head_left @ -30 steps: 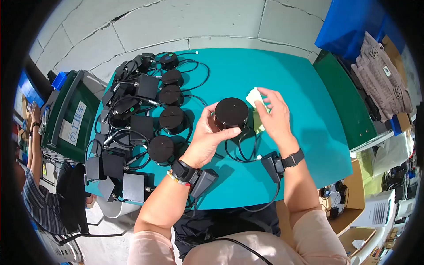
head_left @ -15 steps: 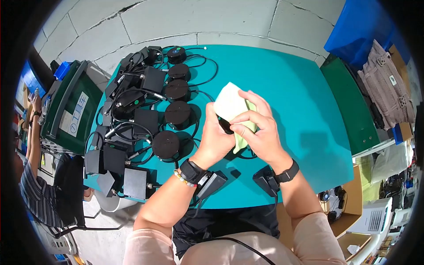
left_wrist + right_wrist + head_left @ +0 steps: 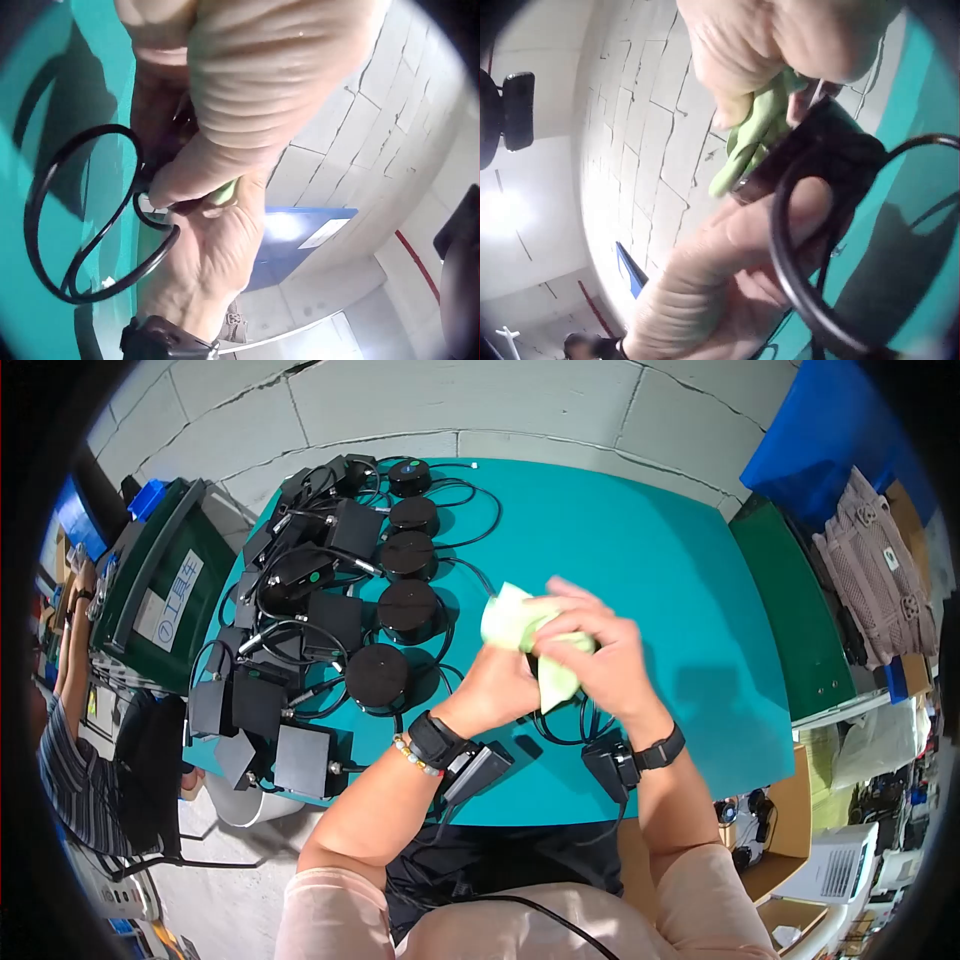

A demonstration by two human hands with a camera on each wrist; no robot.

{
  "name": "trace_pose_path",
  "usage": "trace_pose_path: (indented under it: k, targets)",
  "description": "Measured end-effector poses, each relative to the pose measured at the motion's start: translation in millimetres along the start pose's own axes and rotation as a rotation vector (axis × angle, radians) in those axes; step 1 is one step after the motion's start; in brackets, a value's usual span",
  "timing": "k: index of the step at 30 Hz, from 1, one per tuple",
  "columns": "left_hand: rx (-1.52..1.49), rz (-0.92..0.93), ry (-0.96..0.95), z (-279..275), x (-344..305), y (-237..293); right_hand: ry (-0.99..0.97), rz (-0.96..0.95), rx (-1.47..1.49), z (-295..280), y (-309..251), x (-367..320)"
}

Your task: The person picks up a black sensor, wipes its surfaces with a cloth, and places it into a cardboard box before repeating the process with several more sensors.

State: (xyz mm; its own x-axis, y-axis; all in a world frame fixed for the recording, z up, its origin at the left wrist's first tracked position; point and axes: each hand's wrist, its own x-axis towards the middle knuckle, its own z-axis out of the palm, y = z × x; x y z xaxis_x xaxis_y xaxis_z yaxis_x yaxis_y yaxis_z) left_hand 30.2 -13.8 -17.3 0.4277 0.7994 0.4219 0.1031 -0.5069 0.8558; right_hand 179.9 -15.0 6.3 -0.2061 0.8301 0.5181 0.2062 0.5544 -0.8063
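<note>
My left hand grips a round black puck-shaped device, its thumb on the near side in the right wrist view. A pale green cloth is bunched in my right hand, over the top face of the device. In the head view the cloth and fingers hide most of the device. From it a black cable hangs in loops just above the table, large in the left wrist view. Both hands meet over the middle of the table.
Several similar black pucks stand in a column left of my hands, beside a heap of black boxes and cables on the teal table. Green cabinets flank it. At far left is another person.
My right hand has brought the cloth from the right onto the device in my left hand. Since half a second ago the cloth has bunched up and sits lower.
</note>
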Motion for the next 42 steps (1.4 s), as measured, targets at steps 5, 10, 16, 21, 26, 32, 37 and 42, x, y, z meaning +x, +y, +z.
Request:
trace_pose_path:
  k: [5,10,16,21,26,32,37,42]
  targets:
    - [0.013,0.014,-0.093,-4.6,4.8,-4.4,0.098,0.231,0.003,2.2,-3.4,0.9]
    - [-0.220,-0.209,0.143,-6.0,3.2,-2.7,0.354,0.276,-0.503,-45.7,33.6,2.0]
    - [-0.518,-0.310,0.216,-11.5,7.7,-1.1,0.263,0.046,-1.102,-55.2,48.7,-3.4]
    - [-0.517,-0.349,0.343,-17.1,8.6,-2.2,-0.076,0.463,0.076,-39.6,6.8,3.4]
    - [-0.979,-0.289,0.466,-41.0,13.5,-4.4,-0.422,0.498,0.094,-50.3,5.3,3.1]
    - [-1.078,-0.314,0.490,-42.8,11.1,-8.9,0.004,0.433,0.376,-73.9,3.0,5.6]
    - [-1.081,-0.345,0.365,-35.8,9.1,-9.7,0.076,0.418,0.663,-71.2,22.0,7.6]
    - [-1.367,-0.559,-0.046,-18.4,7.2,-1.6,0.229,0.392,0.887,-28.1,23.0,7.4]
